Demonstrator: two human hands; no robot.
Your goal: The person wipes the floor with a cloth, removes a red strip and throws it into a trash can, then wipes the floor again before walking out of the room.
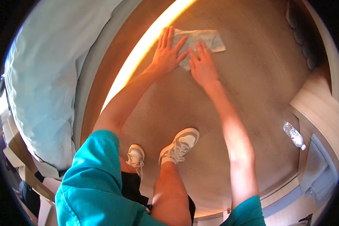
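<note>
While partly under left hand (168, 54) and right hand (204, 67), both spread, cloth (211, 39) on floor (252, 83).

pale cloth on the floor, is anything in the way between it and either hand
Nothing visible is in the way. The left hand is at the left end of the pale cloth, and the right hand's fingertips are at its near edge. The plastic bottle lies well off to the right.

Floor (260, 86) seems passable between cloth (211, 40) and bottle (293, 135), white bedding (45, 75) blocking left.
</note>
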